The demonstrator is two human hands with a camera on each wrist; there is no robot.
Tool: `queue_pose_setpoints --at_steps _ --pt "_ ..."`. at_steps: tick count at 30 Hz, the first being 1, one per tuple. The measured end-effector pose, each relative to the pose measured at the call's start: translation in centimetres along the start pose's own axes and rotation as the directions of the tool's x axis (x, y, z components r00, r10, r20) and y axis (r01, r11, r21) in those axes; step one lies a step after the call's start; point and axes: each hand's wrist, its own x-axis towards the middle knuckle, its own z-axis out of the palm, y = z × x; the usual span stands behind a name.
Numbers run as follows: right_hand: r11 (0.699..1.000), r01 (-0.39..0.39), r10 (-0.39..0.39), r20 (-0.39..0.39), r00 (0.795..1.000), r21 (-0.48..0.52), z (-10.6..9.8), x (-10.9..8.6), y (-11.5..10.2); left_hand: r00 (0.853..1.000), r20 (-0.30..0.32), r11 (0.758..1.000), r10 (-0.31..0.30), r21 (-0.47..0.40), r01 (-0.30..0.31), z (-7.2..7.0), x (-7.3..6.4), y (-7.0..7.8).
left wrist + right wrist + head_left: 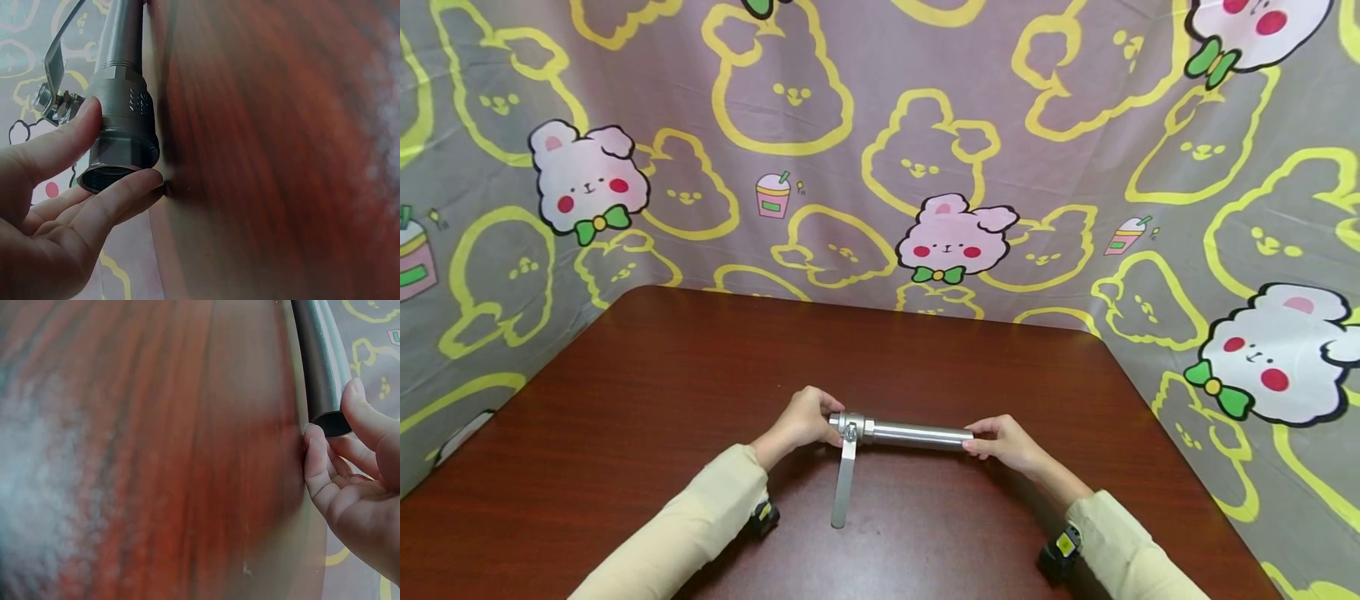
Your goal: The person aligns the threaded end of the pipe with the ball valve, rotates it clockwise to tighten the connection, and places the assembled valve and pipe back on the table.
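Observation:
A steel ball valve [851,428] with a smooth metal pipe [917,436] joined to its right side lies crosswise before me on the table. The valve's flat lever handle [843,487] points toward me. My left hand [805,419] grips the valve's left end between thumb and fingers; in the left wrist view the threaded open mouth [109,177] faces the palm. At the pipe's far right end, my right hand [1009,443] pinches it with thumb and fingers. The right wrist view shows the pipe's dark hollow end [331,423] beside the fingertips.
The dark red-brown wooden table [760,350] stretches out around the valve and pipe. Grey cloth [857,167] with yellow outlines and rabbit faces hangs behind the table and along both sides. A small black device [1058,554] is strapped at each wrist.

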Motion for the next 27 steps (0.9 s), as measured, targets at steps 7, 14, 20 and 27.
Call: queue_pose_setpoints --at_steps 7,14,20,27 --pt "1.000 0.010 -0.011 -0.010 1.000 -0.025 0.1 0.1 0.0 0.999 0.021 0.999 0.030 -0.009 -0.030 -0.1 0.0 -0.1" --pt "0.998 0.019 -0.020 -0.019 1.000 -0.056 0.1 0.2 0.4 1.000 0.029 1.000 -0.005 0.012 0.004 0.0 0.1 0.3" --pt "0.998 -0.025 0.024 -0.016 1.000 -0.061 -0.1 0.1 0.1 0.997 0.074 0.996 0.025 0.078 -0.031 0.0 0.4 0.0" --pt "0.996 -0.054 0.053 -0.016 0.998 -0.068 0.1 0.0 -0.2 0.974 0.196 0.959 0.117 0.232 -0.162 -1.1 0.2 0.2"
